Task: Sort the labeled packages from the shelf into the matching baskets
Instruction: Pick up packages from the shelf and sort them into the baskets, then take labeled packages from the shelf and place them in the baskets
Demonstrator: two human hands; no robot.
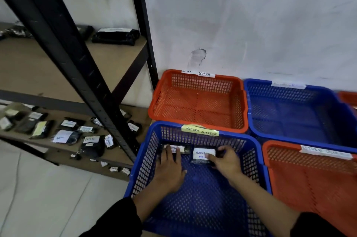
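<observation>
- Looking down through the head camera, I see my two hands reaching into a blue basket (143,159) that sits on the floor just right of a black metal shelf (81,74).
- Its far rim carries a yellow label (200,130) reading "RETURN OVERDUE".
- Edges: the shelf's front post (108,101) slants down to touch or nearly touch the blue basket's left wall. An orange basket (199,99) butts against its far rim, a second orange basket (309,175) against its right wall, and another blue basket (297,109) stands behind that one, against the white wall (251,24).
- Open room: the near half of the blue basket's mesh floor is bare, and pale floor (48,198) lies open to its left, below the shelf.
- My left hand (170,167) lies flat, fingers straight, fingertips resting on a black package (183,148) with a white label at the basket's far left.
- My right hand (226,161) curls around a second black package (202,156); fingers hook over its right end and the thumb lies on its white label, which reads "RETURN".
- The two packages lie side by side along the far wall inside the basket, just apart or barely touching; I cannot tell which.
- More labeled packages (63,130) lie scattered on the lower shelf board, well apart from my hands, and one larger black package (116,36) sits at the back of the board above.
</observation>
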